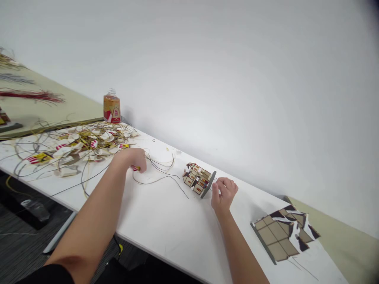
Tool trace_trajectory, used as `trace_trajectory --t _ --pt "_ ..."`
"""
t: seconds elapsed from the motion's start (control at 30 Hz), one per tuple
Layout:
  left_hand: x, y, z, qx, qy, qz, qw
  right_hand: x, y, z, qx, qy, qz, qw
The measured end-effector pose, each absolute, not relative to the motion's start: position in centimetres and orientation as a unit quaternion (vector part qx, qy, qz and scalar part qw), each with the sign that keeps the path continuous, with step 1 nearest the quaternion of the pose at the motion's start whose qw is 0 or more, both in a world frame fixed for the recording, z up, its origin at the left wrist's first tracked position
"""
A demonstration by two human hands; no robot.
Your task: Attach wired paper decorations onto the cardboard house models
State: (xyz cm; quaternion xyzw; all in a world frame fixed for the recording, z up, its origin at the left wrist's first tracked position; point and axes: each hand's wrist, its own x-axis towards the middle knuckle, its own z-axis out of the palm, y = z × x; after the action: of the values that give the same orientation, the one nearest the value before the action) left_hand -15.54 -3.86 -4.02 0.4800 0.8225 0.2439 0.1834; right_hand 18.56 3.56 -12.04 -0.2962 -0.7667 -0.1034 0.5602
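My left hand (138,158) is closed around a small yellow-and-red printed piece (136,168) at the right edge of a tangled pile. Thin dark and pale strands (161,179) spread over the table just right of this hand. A small house-like model (197,178) with beige panels and orange windows lies tilted on its side, its grey base (209,184) facing right. Beside that base, my right hand (224,193) is curled with thumb against fingers. What it pinches is hidden; a thin line shows between it and the base.
A tangled heap of strands and striped white pieces (89,144) covers the table's left part. Behind it stands a red-orange bottle (111,107). A larger panelled model (280,232) lies at the right end. Red strands (32,95) lie on the far-left surface; a white wall rises behind.
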Motion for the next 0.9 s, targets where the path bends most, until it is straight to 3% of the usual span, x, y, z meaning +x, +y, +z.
trace_trajectory --t 0.07,0.17,0.23,0.53,0.9 --pt "-14.2 -4.4 -2.7 0.543 0.759 0.180 0.311 18.4 3.6 -11.9 -0.285 -0.764 -0.103 0.569" --pt "-11.3 -4.6 -1.5 0.662 0.526 0.123 0.520 18.1 3.2 -11.5 -0.257 -0.766 -0.094 0.582" --pt "-8.8 -4.1 -1.8 0.703 0.392 0.134 0.578 17.9 2.6 -11.0 -0.234 -0.778 -0.078 0.578" --pt "-2.3 -2.1 -5.8 0.604 0.324 0.393 0.613 16.2 0.2 -10.5 -0.222 -0.825 -0.052 0.517" --pt "-1.1 -1.7 -6.7 0.505 0.355 0.555 0.557 15.8 0.3 -10.6 -0.288 -0.803 -0.123 0.506"
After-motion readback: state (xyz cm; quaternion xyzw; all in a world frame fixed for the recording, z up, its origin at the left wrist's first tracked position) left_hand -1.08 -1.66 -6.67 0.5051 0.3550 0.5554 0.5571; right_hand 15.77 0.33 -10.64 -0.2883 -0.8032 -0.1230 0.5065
